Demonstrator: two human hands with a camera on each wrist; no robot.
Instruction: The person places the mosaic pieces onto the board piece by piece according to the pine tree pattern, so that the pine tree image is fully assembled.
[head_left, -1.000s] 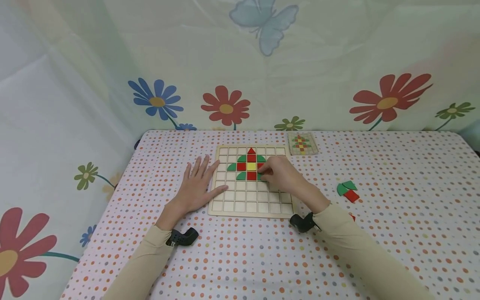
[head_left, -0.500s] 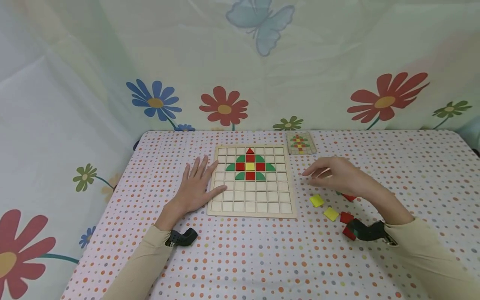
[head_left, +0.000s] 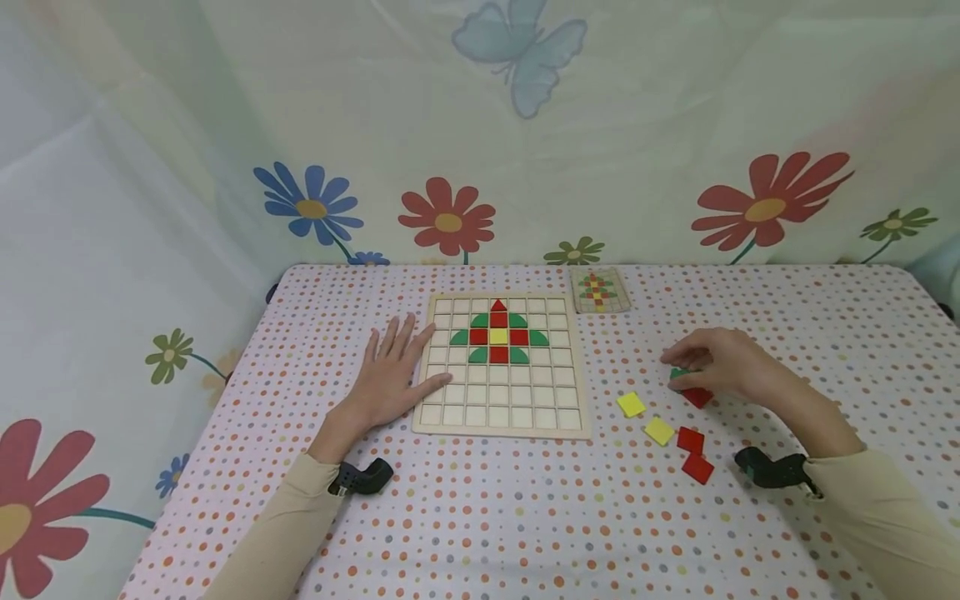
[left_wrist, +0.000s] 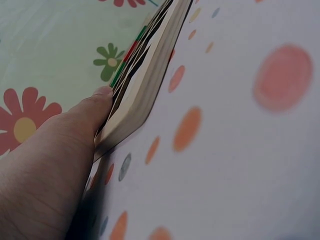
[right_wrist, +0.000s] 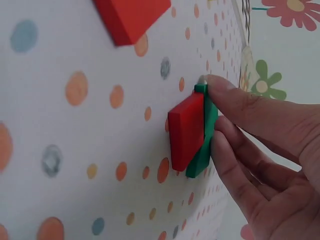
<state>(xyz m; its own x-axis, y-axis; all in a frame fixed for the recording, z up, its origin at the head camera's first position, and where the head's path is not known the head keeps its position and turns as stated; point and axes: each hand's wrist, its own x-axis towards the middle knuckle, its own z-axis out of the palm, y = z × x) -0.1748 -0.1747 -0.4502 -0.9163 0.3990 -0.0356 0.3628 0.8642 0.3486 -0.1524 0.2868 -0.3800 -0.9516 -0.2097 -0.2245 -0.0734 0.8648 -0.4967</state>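
My left hand (head_left: pixel 386 383) lies flat with fingers spread, thumb and fingertips on the left edge of a wooden grid board (head_left: pixel 498 417). In the left wrist view its thumb (left_wrist: pixel 87 112) rests against the board's corner. Red, green and yellow tiles form a tree shape in the board's upper middle. Right of the board, my right hand (head_left: pixel 723 362) pinches at a green quarter-circle tile (right_wrist: pixel 210 117) between thumb and fingers. A red square tile (right_wrist: pixel 187 131) lies right against the green one on the cloth. Part of the green pieces is hidden behind the fingers.
Two yellow square tiles (head_left: pixel 632 405) and two red square tiles (head_left: pixel 698 467) lie between the board and my right wrist. A pattern card (head_left: pixel 600 290) showing a similar tree sits at the board's upper right corner. Dotted cloth covers the table; a flowered backdrop (head_left: pixel 637 125) stands behind.
My right hand has left the board and moved right to the loose green tiles. Green pieces now show on the tree's right side. The left hand has stayed in place.
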